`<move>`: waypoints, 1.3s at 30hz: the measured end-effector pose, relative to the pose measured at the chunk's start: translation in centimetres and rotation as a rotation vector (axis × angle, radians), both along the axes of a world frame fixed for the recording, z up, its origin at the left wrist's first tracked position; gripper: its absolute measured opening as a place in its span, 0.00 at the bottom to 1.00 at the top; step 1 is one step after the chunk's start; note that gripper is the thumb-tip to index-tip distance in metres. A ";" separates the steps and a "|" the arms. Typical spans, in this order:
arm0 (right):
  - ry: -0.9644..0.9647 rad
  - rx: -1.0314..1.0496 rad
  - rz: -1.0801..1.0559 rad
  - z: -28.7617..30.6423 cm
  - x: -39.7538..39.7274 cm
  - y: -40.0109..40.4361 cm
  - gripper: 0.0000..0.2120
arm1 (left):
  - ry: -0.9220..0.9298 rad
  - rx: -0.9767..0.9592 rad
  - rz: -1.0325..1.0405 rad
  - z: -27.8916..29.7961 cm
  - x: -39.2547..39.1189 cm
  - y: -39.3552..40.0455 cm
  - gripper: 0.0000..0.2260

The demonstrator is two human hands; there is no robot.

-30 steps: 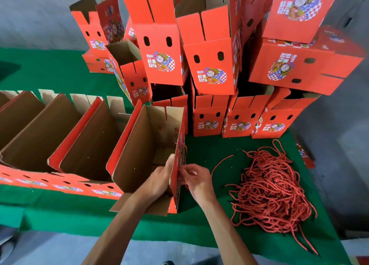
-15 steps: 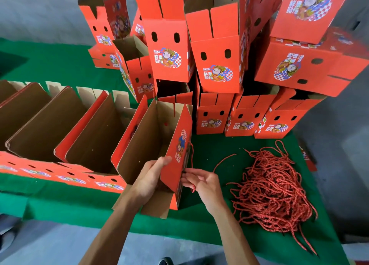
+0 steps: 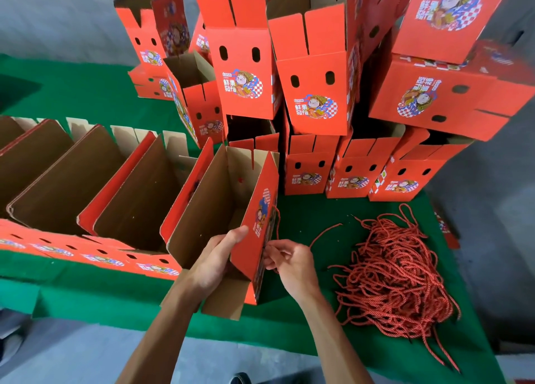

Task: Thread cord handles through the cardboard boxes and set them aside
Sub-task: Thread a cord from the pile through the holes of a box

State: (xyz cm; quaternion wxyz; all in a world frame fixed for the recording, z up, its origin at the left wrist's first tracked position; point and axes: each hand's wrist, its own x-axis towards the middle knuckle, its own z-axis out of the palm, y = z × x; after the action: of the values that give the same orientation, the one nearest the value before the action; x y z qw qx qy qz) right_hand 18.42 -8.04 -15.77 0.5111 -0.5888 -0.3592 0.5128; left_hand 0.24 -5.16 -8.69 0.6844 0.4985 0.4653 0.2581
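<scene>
Two hands at nearest open box [image 3: 220,207] on green tabletop [image 3: 86,291]: left hand [image 3: 215,260] gripping printed side panel, right hand [image 3: 292,263] pinching cord [image 3: 277,224]. Best to hold panel steady, feed cord end squarely through hole.

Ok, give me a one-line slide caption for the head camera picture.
Left hand steadies an open red cardboard box while the right hand pinches a red twisted cord at its side panel.

Green-covered worktop [image 3: 86,99]. Row of open boxes [image 3: 121,186] along left near edge, stacked red boxes [image 3: 315,94] at far edge, cord pile [image 3: 396,273] near right edge.
</scene>
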 end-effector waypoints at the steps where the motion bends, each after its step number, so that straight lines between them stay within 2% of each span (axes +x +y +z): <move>1: 0.005 0.009 0.022 -0.2 0.1 0.0 0.05 | 0.006 -0.008 -0.018 -0.1 0.0 0.1 0.33; 3: 0.034 0.026 0.046 -0.4 0.2 0.2 0.05 | 0.012 -0.014 -0.043 -0.1 0.0 0.2 0.32; 5: 0.056 0.038 0.060 -0.6 0.5 0.5 0.06 | 0.087 0.029 -0.066 0.2 0.2 0.3 0.23; 9: 0.083 0.034 0.095 -1.1 0.7 1.1 0.10 | 0.415 0.299 -0.148 0.2 1.3 1.0 0.06; 14: 0.184 0.010 0.060 -1.5 0.5 1.0 0.16 | 0.725 0.498 -0.188 -0.6 2.8 1.5 0.09; 17: 0.207 -0.075 -0.104 -2.8 1.3 0.8 0.13 | 0.762 0.437 -0.198 -0.8 2.6 1.5 0.08; 18: 0.102 -0.112 -0.217 -3.6 1.8 0.8 0.09 | 0.750 0.408 -0.175 -0.7 2.5 1.5 0.07; 20: -0.264 -0.232 -0.341 -5.6 3.5 0.8 0.03 | 0.736 0.401 -0.139 0.1 2.6 1.5 0.06; 21: -0.414 -0.300 -0.316 -6.3 4.2 0.9 0.09 | 0.742 0.431 -0.126 0.7 2.7 1.5 0.07; 23: -0.582 -0.427 -0.198 -7.6 5.3 1.6 0.26 | 0.771 0.562 -0.066 2.2 2.5 1.6 0.10; 24: -0.658 -0.498 -0.156 -8.0 5.5 1.8 0.29 | 0.796 0.678 -0.018 3.1 2.3 1.8 0.12; 26: -0.848 -0.554 -0.055 -8.2 5.6 2.2 0.25 | 0.825 0.939 0.092 5.1 1.2 2.3 0.13; 28: -0.940 -0.495 -0.003 -8.4 5.4 2.7 0.13 | 0.841 1.114 0.194 6.9 -0.5 3.2 0.11; 29: -0.921 -0.463 0.000 -8.5 5.4 2.9 0.08 | 0.863 1.166 0.227 7.6 -1.5 3.8 0.11; 30: -0.896 -0.448 -0.002 -8.5 5.4 3.1 0.08 | 0.898 1.196 0.230 8.1 -2.5 4.4 0.10; 33: -0.794 -0.450 0.005 -8.5 5.8 2.9 0.11 | 0.975 1.130 0.076 8.5 -5.2 6.4 0.13; 36: -0.573 -0.397 -0.061 -8.5 5.7 1.9 0.20 | 0.947 1.028 -0.091 8.9 -7.2 8.3 0.15; 37: -0.501 -0.401 -0.101 -8.4 5.8 1.6 0.21 | 0.950 1.021 -0.133 9.1 -7.5 8.9 0.17; 39: -0.281 -0.415 -0.204 -7.8 5.8 1.3 0.12 | 1.010 1.066 -0.229 9.4 -7.4 9.6 0.18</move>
State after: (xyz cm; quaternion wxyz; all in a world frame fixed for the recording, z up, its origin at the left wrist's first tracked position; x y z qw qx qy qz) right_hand 24.20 -6.72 -23.55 0.3737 -0.7795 -0.2528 0.4345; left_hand -7.13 4.48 0.70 0.0749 0.8664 0.4801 0.1150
